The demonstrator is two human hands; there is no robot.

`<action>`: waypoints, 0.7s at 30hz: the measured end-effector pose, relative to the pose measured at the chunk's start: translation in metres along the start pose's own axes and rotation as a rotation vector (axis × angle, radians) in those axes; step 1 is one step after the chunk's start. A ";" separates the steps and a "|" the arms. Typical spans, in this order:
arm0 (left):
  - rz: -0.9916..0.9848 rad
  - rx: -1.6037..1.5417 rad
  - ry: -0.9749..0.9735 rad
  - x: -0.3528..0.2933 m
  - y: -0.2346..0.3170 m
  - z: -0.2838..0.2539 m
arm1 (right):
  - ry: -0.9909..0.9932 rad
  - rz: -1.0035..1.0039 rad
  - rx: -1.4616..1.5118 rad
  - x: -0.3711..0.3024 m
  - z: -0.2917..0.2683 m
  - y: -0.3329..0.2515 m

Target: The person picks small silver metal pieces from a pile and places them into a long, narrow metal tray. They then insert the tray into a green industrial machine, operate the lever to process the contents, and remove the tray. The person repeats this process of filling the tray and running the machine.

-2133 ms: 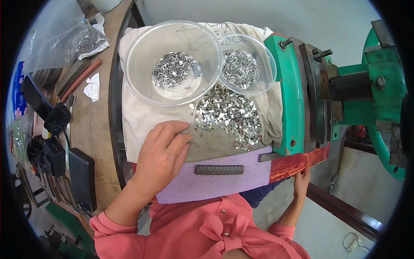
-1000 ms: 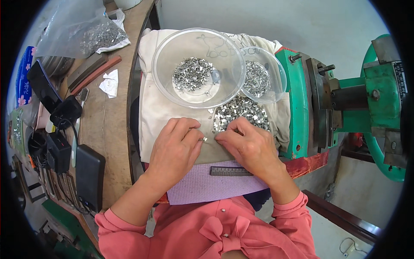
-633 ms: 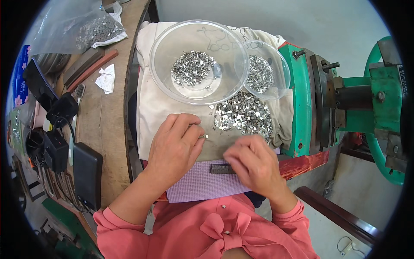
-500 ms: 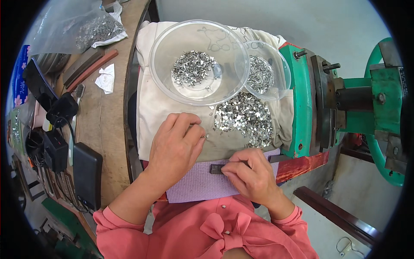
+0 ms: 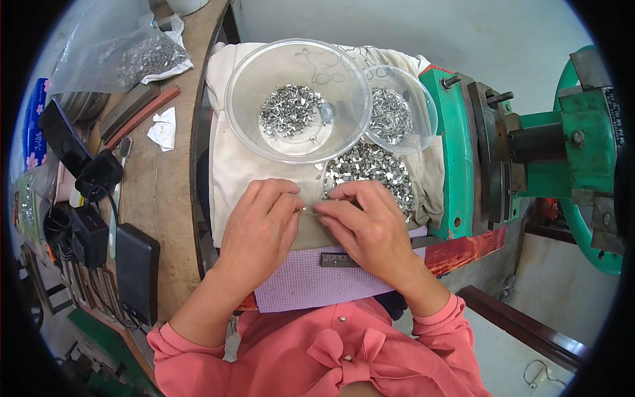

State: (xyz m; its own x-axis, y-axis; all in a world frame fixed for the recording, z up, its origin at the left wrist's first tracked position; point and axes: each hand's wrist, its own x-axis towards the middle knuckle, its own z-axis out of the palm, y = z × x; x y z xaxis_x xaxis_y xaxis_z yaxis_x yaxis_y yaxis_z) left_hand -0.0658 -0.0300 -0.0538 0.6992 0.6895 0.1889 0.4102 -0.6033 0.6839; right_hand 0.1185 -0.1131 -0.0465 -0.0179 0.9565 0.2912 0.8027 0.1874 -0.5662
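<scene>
Pale wall (image 5: 397, 26) backs a work corner where a cream cloth (image 5: 228, 162) is spread between a wooden bench (image 5: 162, 192) on the left and a green machine (image 5: 456, 165) on the right; over the cloth, two bare hands in pink sleeves almost meet; the left hand (image 5: 258, 221) pinches a tiny metal piece (image 5: 304, 209) at its fingertips; the right hand (image 5: 374, 228) faces it, fingers drawn together just beside the piece, though whether they grip anything cannot be told; behind and partly beneath the right hand spreads a pile of metal chips (image 5: 377, 173); farther back sit a large clear tub (image 5: 291, 159) of short metal bits and, overlapped by its rim, a smaller tub (image 5: 425, 109) of thin metal pins; along the near side lies a purple mat (image 5: 297, 284), bearing a dark notched block (image 5: 336, 260) partly hidden by the right hand; the bench carries a plastic bag (image 5: 99, 53), a red bar (image 5: 142, 118) touching a dark bar (image 5: 129, 111), a white scrap (image 5: 163, 129) and a black case (image 5: 137, 274).
</scene>
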 end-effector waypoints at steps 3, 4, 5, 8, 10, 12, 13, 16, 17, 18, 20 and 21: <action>0.004 -0.012 0.000 0.000 -0.002 -0.001 | -0.011 -0.020 -0.059 0.004 0.008 0.002; 0.006 -0.018 0.000 0.000 -0.002 -0.001 | -0.015 -0.026 -0.063 0.004 0.008 0.003; 0.008 -0.019 0.000 0.000 -0.002 -0.001 | -0.019 -0.032 -0.068 0.003 0.008 0.003; 0.023 -0.011 0.002 0.000 -0.003 -0.001 | 0.008 -0.047 -0.046 0.002 0.003 0.003; 0.046 0.008 0.005 0.000 -0.003 0.000 | 0.050 -0.022 0.005 -0.003 -0.006 0.000; 0.026 0.021 0.008 0.001 -0.002 0.003 | 0.068 0.010 0.036 -0.014 -0.017 -0.006; 0.016 0.031 0.010 0.002 -0.001 0.003 | 0.069 0.027 0.044 -0.020 -0.022 -0.009; 0.028 0.063 0.021 0.003 -0.001 0.005 | 0.060 0.065 0.049 -0.043 -0.025 -0.014; 0.027 0.060 0.024 0.004 0.000 0.006 | 0.058 0.077 0.045 -0.051 -0.024 -0.014; 0.025 0.058 0.027 0.004 0.000 0.006 | 0.052 0.079 0.039 -0.059 -0.019 -0.014; 0.019 0.056 0.027 0.005 0.002 0.006 | 0.023 0.086 0.043 -0.065 -0.015 -0.013; 0.013 0.056 0.023 0.005 0.003 0.005 | 0.009 0.090 0.045 -0.066 -0.015 -0.012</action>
State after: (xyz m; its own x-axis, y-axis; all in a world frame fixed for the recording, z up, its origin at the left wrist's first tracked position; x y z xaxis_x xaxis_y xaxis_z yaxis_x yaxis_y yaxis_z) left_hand -0.0580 -0.0301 -0.0549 0.6912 0.6902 0.2141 0.4341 -0.6334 0.6406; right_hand 0.1187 -0.1822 -0.0471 0.0583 0.9678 0.2447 0.7732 0.1113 -0.6243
